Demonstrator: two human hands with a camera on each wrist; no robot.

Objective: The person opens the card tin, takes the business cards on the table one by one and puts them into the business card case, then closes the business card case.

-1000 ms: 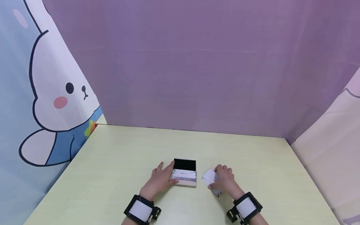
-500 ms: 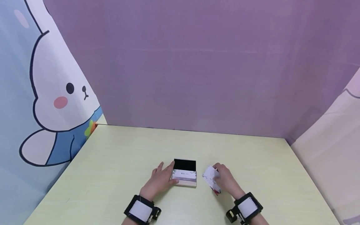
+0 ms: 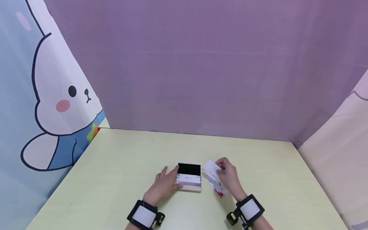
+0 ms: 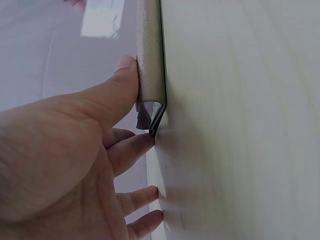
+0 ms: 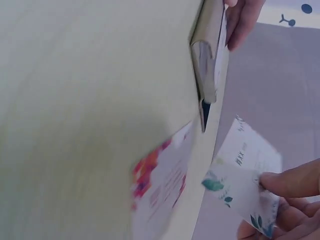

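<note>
Nearest, black wrist straps on both forearms. Just beyond, left hand (image 3: 164, 184) laid flat on the pale green table (image 3: 120, 166), fingers straight, thumb and forefinger pressed against the left end of the open card case (image 3: 188, 177), steadying it without gripping. Right hand (image 3: 229, 177) raised just right of the case, one white card (image 3: 209, 170) pinched by an edge between thumb and fingertips, tilted toward the case. More flowered cards (image 3: 220, 189) flat on the table under that hand, touching or overlapping, exact count unclear. Judged light, thin and springy; smooth face likely slippery, so best pinched at a short edge or corner, lightly, to avoid a crease. Case judged stiff, light, apt to slide unless braced. Farthest, purple backdrop (image 3: 201, 70) and rabbit-print curtain (image 3: 49, 95).
</note>
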